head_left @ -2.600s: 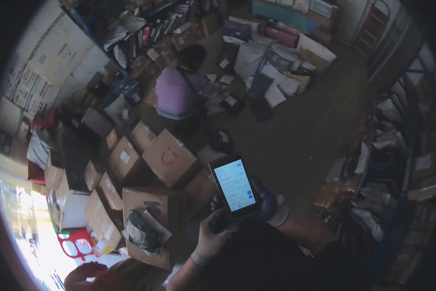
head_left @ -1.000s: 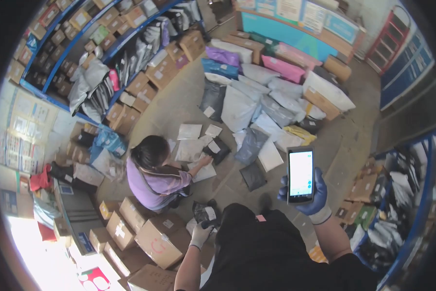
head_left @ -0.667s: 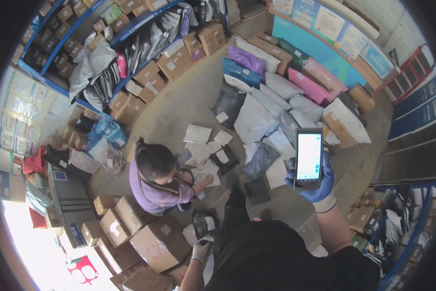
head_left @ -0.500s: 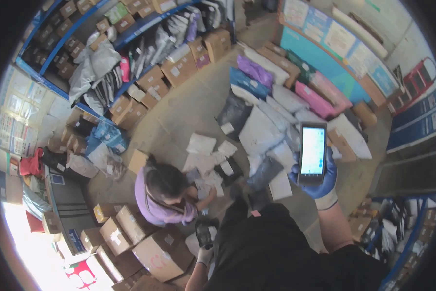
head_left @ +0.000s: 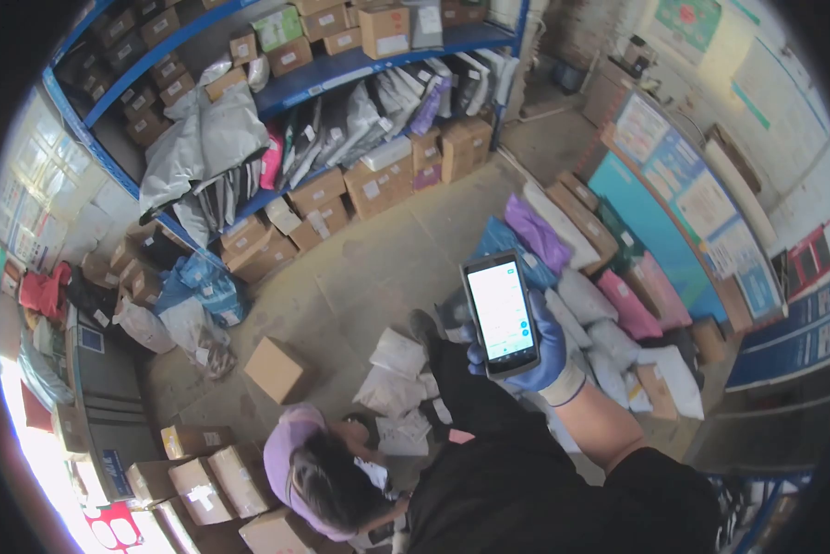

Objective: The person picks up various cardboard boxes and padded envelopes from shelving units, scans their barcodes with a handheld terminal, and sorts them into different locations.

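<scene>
My right hand (head_left: 546,355), in a blue glove with a pale cuff, grips a black smartphone-like handheld (head_left: 499,314) with its lit screen facing up. It is held over the floor in front of me. Of my left hand (head_left: 399,535), only a pale gloved bit seems to show at the bottom edge, beside a co-worker's head; its fingers are hidden. The co-worker (head_left: 318,466), in a lilac top, crouches at my left near white parcels (head_left: 392,388) on the floor. One of my legs (head_left: 452,379) reaches forward beside these parcels.
Blue shelves (head_left: 341,78) with boxes and bagged parcels stand at the back left. A heap of mailer bags (head_left: 609,342) lies to the right, before a turquoise board (head_left: 650,231). Cardboard boxes (head_left: 235,480) are stacked at lower left; a single box (head_left: 276,369) sits on the floor.
The view has shifted. My right hand with the handheld has moved left, and the handheld has tilted. One leg has stepped forward. My left hand, earlier holding a black device, is now mostly hidden.
</scene>
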`<state>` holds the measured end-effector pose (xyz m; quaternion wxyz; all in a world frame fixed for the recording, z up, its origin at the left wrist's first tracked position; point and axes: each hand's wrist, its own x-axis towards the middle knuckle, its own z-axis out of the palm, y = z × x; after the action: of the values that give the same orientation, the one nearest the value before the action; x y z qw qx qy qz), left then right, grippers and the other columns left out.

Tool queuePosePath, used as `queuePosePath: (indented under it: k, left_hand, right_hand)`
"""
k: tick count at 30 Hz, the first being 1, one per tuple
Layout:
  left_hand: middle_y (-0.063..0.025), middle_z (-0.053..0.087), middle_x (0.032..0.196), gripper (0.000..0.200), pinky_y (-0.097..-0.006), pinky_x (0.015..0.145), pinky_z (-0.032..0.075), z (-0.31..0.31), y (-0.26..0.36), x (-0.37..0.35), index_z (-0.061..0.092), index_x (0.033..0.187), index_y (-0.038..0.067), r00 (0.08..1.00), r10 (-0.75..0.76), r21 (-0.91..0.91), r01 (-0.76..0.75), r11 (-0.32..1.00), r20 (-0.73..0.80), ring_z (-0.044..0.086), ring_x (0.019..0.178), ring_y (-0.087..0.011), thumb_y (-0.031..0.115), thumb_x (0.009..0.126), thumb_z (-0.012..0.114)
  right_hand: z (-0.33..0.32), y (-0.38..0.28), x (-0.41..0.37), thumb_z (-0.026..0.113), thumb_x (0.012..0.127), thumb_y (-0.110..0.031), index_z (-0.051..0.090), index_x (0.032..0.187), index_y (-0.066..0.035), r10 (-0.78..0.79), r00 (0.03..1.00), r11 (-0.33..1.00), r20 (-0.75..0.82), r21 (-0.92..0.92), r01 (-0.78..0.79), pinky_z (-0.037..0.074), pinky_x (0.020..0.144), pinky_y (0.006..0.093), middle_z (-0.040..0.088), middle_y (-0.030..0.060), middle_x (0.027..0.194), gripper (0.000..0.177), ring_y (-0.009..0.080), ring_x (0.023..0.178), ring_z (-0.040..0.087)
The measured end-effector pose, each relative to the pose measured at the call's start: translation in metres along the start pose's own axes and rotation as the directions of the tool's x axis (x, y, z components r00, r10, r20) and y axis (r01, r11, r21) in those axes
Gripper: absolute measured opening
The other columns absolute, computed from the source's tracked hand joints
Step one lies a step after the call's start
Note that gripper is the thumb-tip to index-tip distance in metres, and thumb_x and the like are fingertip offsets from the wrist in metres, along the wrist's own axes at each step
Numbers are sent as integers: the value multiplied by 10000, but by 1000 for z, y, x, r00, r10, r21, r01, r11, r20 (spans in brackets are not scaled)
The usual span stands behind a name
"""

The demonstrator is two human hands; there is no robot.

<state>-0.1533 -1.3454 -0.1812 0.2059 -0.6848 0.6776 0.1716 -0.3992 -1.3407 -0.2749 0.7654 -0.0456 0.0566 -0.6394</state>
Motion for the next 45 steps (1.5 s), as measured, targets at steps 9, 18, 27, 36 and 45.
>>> queuePosePath:
  k: [9,18,27,36,45]
  left_hand:
    - [-54,667,931,181,-289,739,562,126,-87,301,600,1051,67,619,780,825,486,-289,-91,668,798,-169,97,881,656]
    - [-92,689,819,247,-391,748,474,107,-92,415,677,813,121,929,157,193,-96,977,-336,668,823,-275,351,777,595]
    - [-129,719,876,255,-447,789,501,-58,-3,559,684,973,114,941,-328,-622,210,754,-81,675,876,-355,276,784,626]
    - [-95,686,949,416,-416,719,532,-313,46,747,641,1224,69,550,125,-192,-483,855,-826,652,848,-310,260,857,678]
    - [-115,643,1205,591,-455,806,535,-413,79,845,554,1349,118,520,276,-77,-558,826,-808,627,1059,-314,380,838,691]
  right_hand:
    - [-50,-114,298,537,873,-674,449,1416,-120,230,963,973,140,-59,-224,557,835,472,587,237,1242,780,414,994,659]
    - [-21,-200,505,597,885,-601,416,1438,-175,344,888,933,304,-6,-359,542,910,467,567,214,1289,720,412,1046,647]
    - [-3,-234,622,640,861,-590,439,1412,-161,366,891,926,269,-13,-376,556,876,445,575,204,1243,727,391,1010,667]
    - [8,-236,723,707,831,-541,445,1412,-141,242,934,966,264,29,-259,544,899,465,588,212,1266,752,419,1025,662]
    - [17,-235,792,687,853,-500,449,1409,-116,142,946,984,291,60,-166,547,892,483,601,179,1284,716,424,1021,666]
